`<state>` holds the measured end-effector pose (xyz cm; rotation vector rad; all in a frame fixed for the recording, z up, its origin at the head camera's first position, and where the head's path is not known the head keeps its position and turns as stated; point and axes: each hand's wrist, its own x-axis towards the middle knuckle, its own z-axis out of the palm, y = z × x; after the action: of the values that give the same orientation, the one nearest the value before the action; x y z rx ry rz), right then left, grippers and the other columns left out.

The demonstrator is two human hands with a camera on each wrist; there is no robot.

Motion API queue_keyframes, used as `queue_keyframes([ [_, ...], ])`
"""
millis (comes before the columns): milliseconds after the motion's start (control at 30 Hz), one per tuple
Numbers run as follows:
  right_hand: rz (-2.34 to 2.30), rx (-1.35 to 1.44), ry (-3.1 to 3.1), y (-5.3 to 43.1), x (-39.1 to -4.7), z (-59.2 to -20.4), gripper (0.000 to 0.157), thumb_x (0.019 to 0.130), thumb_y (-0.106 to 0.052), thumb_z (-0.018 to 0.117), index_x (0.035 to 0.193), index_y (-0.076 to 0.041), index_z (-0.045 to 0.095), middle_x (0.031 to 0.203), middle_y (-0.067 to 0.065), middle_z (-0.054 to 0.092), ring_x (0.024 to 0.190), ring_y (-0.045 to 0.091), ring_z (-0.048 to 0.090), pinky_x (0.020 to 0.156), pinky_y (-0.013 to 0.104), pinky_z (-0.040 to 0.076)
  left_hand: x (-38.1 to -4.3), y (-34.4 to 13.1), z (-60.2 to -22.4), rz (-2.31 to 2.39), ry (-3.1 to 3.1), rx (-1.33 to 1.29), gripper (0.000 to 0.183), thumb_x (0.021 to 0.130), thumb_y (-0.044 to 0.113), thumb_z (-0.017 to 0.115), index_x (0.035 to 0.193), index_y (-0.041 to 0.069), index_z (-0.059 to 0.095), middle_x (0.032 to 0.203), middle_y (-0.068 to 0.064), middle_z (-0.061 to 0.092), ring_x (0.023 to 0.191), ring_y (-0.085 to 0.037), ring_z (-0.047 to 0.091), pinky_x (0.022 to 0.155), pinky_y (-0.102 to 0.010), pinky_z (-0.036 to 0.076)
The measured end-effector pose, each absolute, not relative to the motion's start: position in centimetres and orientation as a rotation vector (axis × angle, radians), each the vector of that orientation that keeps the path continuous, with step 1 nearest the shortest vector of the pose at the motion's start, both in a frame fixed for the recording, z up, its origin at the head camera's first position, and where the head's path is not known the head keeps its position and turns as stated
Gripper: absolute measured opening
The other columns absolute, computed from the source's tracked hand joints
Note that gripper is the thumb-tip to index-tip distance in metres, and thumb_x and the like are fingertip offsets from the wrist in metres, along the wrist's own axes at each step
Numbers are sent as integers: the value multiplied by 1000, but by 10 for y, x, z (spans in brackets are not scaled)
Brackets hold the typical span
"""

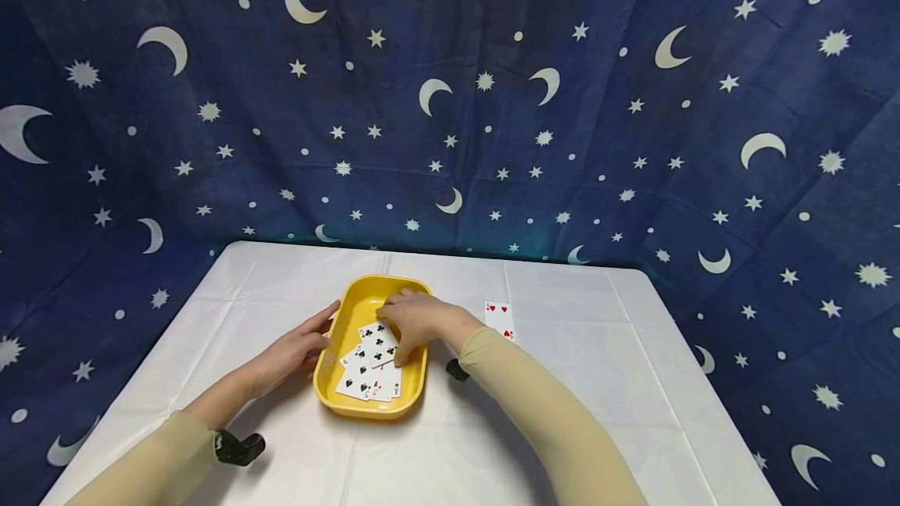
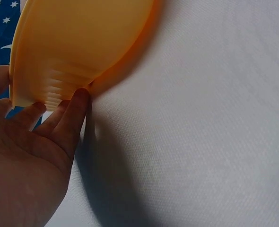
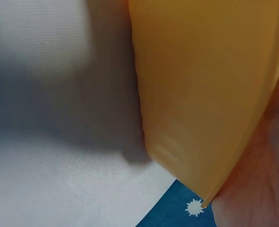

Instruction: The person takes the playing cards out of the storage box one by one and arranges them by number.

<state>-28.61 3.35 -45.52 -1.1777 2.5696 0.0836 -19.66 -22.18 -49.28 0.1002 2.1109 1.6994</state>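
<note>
A yellow tray (image 1: 369, 412) stands on the white-covered table with several playing cards in it. The five of clubs (image 1: 378, 344) lies uppermost, over spade cards (image 1: 355, 381) and a card with a red heart. My right hand (image 1: 420, 320) reaches in over the tray's right rim, fingers bent at the five of clubs' far edge and thumb at its right edge, so the card sits between them. At the left side, the fingertips of my left hand (image 1: 288, 358) touch the tray's outer wall, fingers extended; the left wrist view shows them along the wall (image 2: 82, 42).
To the right of the tray lies a four of hearts (image 1: 500, 318), partly covered by my right sleeve (image 1: 541, 404). A dark blue cloth (image 1: 450, 100) with moons and stars hangs behind the table (image 1: 598, 350). A black wrist device (image 1: 239, 448) sits by my left sleeve.
</note>
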Motion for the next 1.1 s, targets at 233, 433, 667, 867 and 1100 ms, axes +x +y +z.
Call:
queue_keyframes([
  [233,160,-1175,2577,30,-287,-458,92,69,-57,89,148,-27,54,144,-6,50,127,15,41,113,33,33,-197,-222,-492,1692,2120,90,73,103,23,51,166,30,14,167,-19,19,140,-36,44,110,-48,42],
  [433,169,-1158,2578,27,-287,-458,86,70,-57,90,144,-29,56,142,-7,50,126,15,41,111,34,35,-196,-221,-492,1679,2136,83,73,103,23,52,166,31,15,167,-19,20,140,-35,43,110,-47,43],
  [667,170,-1150,2576,27,-286,-458,84,70,-56,89,143,-29,58,141,-6,50,123,15,41,110,33,36,-196,-222,-492,1687,2125,101,73,104,23,51,166,31,14,167,-19,19,142,-36,40,111,-48,41],
  [867,161,-1144,2577,27,-285,-458,83,70,-55,90,142,-30,58,140,-7,50,121,14,41,108,32,37,-195,-222,-492,1686,2129,107,72,104,22,51,166,31,14,167,-19,19,142,-36,40,111,-48,41],
  [1100,154,-1150,2576,28,-286,-459,81,70,-55,90,141,-31,59,138,-7,51,121,14,42,107,30,37,-196,-222,-492,1685,2127,110,72,104,22,50,166,30,14,167,-19,18,143,-38,39,112,-51,39],
])
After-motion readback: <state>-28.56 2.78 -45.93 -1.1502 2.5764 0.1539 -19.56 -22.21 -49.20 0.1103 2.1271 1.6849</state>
